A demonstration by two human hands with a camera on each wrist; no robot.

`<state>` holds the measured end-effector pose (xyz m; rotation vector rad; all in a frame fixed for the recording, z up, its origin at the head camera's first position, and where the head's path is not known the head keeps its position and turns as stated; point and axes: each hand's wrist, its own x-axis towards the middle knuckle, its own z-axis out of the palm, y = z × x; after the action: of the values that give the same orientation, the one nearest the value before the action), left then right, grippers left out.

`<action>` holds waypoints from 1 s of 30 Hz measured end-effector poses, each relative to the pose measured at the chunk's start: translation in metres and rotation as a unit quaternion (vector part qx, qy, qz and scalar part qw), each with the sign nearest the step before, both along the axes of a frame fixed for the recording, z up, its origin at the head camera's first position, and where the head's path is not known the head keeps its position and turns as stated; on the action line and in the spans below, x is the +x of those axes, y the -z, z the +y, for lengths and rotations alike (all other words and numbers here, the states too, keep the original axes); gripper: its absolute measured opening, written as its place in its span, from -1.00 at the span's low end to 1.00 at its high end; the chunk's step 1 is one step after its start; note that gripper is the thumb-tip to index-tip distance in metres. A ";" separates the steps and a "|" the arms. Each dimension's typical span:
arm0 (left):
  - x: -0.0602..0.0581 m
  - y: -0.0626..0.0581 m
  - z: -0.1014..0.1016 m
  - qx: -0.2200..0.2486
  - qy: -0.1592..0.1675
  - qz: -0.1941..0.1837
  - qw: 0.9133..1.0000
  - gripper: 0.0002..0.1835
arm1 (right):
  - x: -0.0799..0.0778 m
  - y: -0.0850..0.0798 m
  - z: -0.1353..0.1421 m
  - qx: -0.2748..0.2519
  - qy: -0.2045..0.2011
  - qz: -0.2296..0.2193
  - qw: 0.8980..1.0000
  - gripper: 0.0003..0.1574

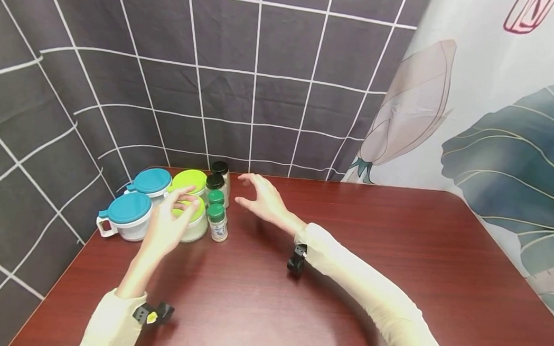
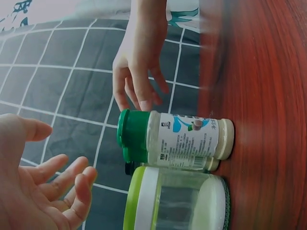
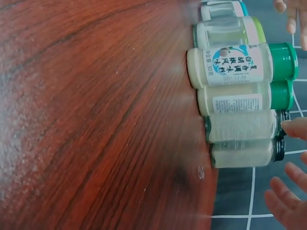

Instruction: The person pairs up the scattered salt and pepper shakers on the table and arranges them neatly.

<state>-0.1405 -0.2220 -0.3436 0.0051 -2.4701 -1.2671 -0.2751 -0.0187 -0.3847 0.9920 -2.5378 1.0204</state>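
My left hand (image 1: 166, 224) hovers over the front jar with a lime-green lid (image 1: 194, 208), fingers loosely bent with nothing between them. To the right of the spice bottles, my right hand (image 1: 267, 201) holds nothing, its thumb and fingers spread apart toward them. Those bottles stand upright in a row: a green-capped one (image 1: 217, 225) in front, a second green-capped one (image 3: 237, 99) behind it, then a black-capped bottle (image 3: 242, 125) and another black-capped bottle (image 3: 244, 154) at the back. In the left wrist view, the front bottle (image 2: 187, 141) shows a white printed label.
Two handled jars with blue lids, one in front (image 1: 129, 208) and one behind (image 1: 151, 180), stand at the left. A second lime-lidded jar (image 1: 190, 180) is at the back. The red-brown wooden table (image 1: 396, 244) meets a dark grid-patterned cloth (image 1: 281, 104) behind.
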 end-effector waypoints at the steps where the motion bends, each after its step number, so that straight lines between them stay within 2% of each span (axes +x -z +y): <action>1: 0.000 0.000 -0.001 0.000 0.000 0.000 1.000 -0.60 | -0.001 0.000 0.000 -0.001 0.000 -0.001 1.000 -0.36; 10: -0.001 0.002 -0.012 0.008 -0.023 -0.006 1.000 -0.58 | -0.008 -0.003 -0.007 -0.003 0.009 -0.021 1.000 -0.38; 18: 0.000 0.002 -0.022 0.003 -0.013 -0.012 1.000 -0.55 | -0.013 -0.004 -0.011 -0.021 0.016 -0.040 0.999 -0.41; 24: 0.001 0.007 -0.029 0.000 -0.021 -0.001 1.000 -0.54 | -0.014 -0.006 -0.017 -0.014 0.034 -0.043 0.998 -0.43; 30: 0.007 0.011 -0.034 0.008 -0.023 0.015 1.000 -0.54 | -0.016 -0.006 -0.022 -0.022 0.029 -0.064 0.997 -0.43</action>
<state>-0.1337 -0.2558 -0.3547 0.0471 -2.4202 -1.2578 -0.2912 -0.0402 -0.3788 0.8628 -2.6168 1.1536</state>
